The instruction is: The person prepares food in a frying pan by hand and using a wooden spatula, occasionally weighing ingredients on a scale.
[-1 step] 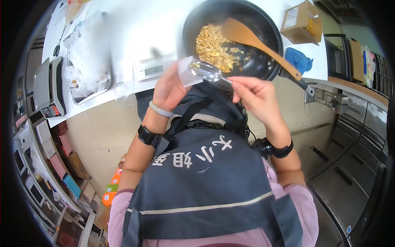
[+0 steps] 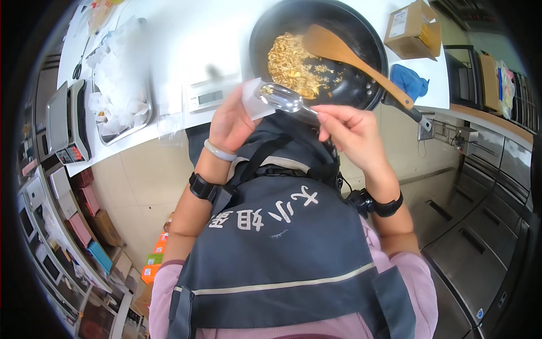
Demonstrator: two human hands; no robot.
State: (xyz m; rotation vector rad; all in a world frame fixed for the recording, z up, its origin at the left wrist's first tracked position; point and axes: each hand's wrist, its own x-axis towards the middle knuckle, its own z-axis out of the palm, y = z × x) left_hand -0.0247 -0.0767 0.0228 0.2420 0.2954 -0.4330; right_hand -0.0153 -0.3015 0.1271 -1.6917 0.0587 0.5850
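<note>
My left hand [image 2: 230, 125] is closed on a small white translucent bag [image 2: 254, 101], held up at the table's near edge. Between the thumb and fingers of my right hand [image 2: 353, 133] is the thin handle of a shiny metal scoop [image 2: 289, 100]. The scoop's tip sits at the bag's mouth, with a little golden-brown food at that end. Just beyond the hands stands a black wok [image 2: 353, 85] holding dry golden-brown chopped pieces [image 2: 291, 59]. A wooden spatula [image 2: 344, 53] leans in the wok, its handle over the near right rim.
A white scale [image 2: 206, 97] lies beyond my left hand. Farther left, a metal tray [image 2: 148, 116] holds many small white bags [image 2: 116, 73], beside another scale [image 2: 68, 121] and scissors [image 2: 78, 69]. Right of the wok are a cardboard box [image 2: 413, 31] and a blue cloth [image 2: 409, 82].
</note>
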